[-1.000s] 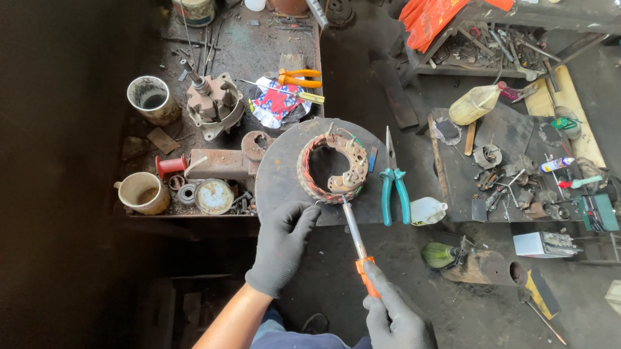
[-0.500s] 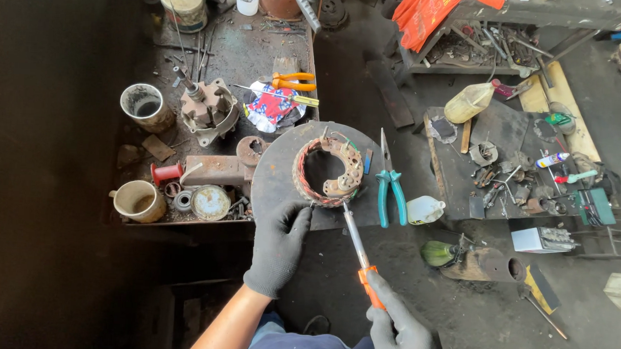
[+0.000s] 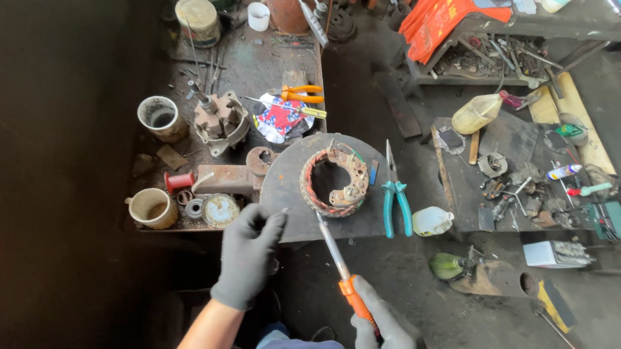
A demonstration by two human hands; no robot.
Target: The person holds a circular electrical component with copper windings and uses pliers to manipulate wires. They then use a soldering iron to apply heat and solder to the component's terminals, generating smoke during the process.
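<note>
I see the right hand [image 3: 386,329] closed around the orange grip of a soldering iron [image 3: 341,266]. The shaft runs up toward 11 o'clock, and its tip sits at the 7 o'clock edge of the stator [image 3: 332,181], touching or just short of it; I cannot tell which.

The stator lies flat on the round plate [image 3: 289,194], near the plate's centre. Its copper winding ring looks intact. A rectifier piece [image 3: 352,176] rests over the ring from 12 to 4 o'clock.

The left hand [image 3: 249,252] rests at the plate's 8 o'clock rim. The fingers are curled, with thumb and forefinger pinched together. They seem to hold something thin, perhaps wire or solder, but it is too small to tell.

Status, as I judge it:
- Stator positioned on plate: done.
- Iron in hand and brought to the ring: done.
- Work at the joint: in hand, and at one point only. I see no smoke or fresh solder to confirm contact.
- The remaining leads around the ring: no sign that they are finished.

The green pliers [image 3: 396,196] lie at 3 o'clock of the stator, just beside it, untouched. The orange pliers [image 3: 301,94] lie at 12 o'clock, well apart.
</note>
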